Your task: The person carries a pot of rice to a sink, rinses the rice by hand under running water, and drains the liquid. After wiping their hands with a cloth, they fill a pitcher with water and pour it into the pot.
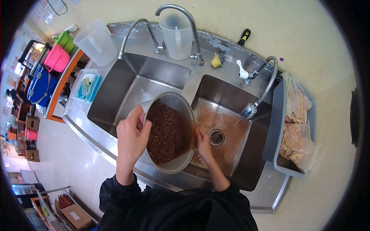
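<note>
A round metal pot (pixel 163 133) holds dark reddish-brown grains with a little cloudy liquid at its right side. It is tilted over the divider between two sink basins. My left hand (pixel 133 133) grips the pot's left rim, thumb on top. At the pot's right side, my right hand (pixel 203 144) holds the wall from outside, its fingers partly hidden beneath. The right basin (pixel 221 115) has brownish water around its drain (pixel 216 137). A thin stream comes from the flexible tap (pixel 249 111) at that basin's right.
Behind the basins stand curved taps (pixel 189 17), plastic pitchers (pixel 96 43) and a yellow sponge (pixel 216 61). A grey bin (pixel 278 127) with bagged food (pixel 296 140) sits right; a small plastic tub (pixel 85 85) sits left. A person (pixel 14 95) is far left.
</note>
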Available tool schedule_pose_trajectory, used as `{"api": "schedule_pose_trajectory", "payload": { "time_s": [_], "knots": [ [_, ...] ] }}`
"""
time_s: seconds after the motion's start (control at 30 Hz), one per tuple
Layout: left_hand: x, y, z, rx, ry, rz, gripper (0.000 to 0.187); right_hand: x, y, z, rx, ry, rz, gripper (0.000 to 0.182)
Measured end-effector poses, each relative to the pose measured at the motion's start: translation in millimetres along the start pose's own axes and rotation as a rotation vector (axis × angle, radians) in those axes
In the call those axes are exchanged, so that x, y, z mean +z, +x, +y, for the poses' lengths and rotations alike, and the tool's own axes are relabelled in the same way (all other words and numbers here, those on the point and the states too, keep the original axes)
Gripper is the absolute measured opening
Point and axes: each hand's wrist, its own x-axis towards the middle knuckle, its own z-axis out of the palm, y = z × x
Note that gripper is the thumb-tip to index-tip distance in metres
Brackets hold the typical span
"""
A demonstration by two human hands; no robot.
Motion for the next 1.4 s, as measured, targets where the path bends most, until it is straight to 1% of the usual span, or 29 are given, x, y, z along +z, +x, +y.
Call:
{"api": "schedule_pose_trajectory", "payload": {
  "time_s": [0.13, 0.23, 0.33, 0.43, 0.53, 0.63, 0.73, 0.83, 0.93, 1.03, 1.1, 1.23, 1.33, 1.4],
  "knots": [
    [0.0, -0.8, 1.1, -0.039, -0.024, -0.046, 0.012, -2.7, 1.7, 7.9, -0.041, -0.102, -0.002, 0.036],
    [-0.4, -0.9, 3.0, -0.045, -0.027, -0.056, 0.012, -2.6, 2.1, 9.2, 0.000, 0.001, -0.037, 0.036],
    [0.7, -0.8, 2.6, -0.034, -0.024, -0.050, 0.012, -1.6, 3.1, 16.5, 0.021, 0.028, -0.021, 0.035],
    [1.5, -1.1, 3.0, -0.042, -0.031, -0.054, 0.012, -3.8, 2.5, 15.8, 0.010, -0.053, -0.020, 0.035],
    [3.5, -0.8, 4.7, -0.005, -0.021, -0.013, 0.014, -1.1, 4.3, 20.4, -0.003, 0.044, -0.015, 0.036],
    [3.3, -0.9, 5.8, -0.004, -0.010, -0.026, 0.014, -2.1, 1.1, 10.1, 0.007, -0.010, -0.004, 0.036],
    [4.6, -1.3, 7.5, -0.003, -0.019, -0.014, 0.014, -3.2, -0.2, 4.9, -0.013, 0.016, -0.039, 0.035],
    [4.8, -1.5, 9.0, 0.014, -0.013, -0.020, 0.014, -2.1, 1.9, 14.6, -0.024, -0.024, 0.000, 0.035],
    [6.2, -2.2, 9.0, 0.019, -0.032, -0.026, 0.014, -3.5, 0.5, 9.3, -0.042, 0.001, -0.029, 0.034],
    [5.3, -3.3, 9.9, -0.013, -0.035, -0.075, 0.012, -4.3, -1.7, 1.5, 0.007, -0.054, -0.011, 0.034],
    [7.4, -3.1, 9.9, 0.007, -0.037, -0.048, 0.013, -4.0, 1.0, 15.6, 0.000, -0.070, 0.005, 0.034],
    [7.9, -2.8, 11.7, 0.008, -0.036, -0.040, 0.014, -1.5, -1.5, 9.3, 0.022, -0.096, 0.061, 0.034],
    [7.7, -3.1, 13.1, 0.021, -0.025, -0.031, 0.014, -5.2, 1.4, 13.7, -0.007, -0.040, -0.032, 0.034],
    [6.7, -4.2, 13.0, -0.010, -0.033, -0.063, 0.013, -3.0, 1.3, 13.2, -0.043, 0.019, -0.011, 0.034]
  ]
}}
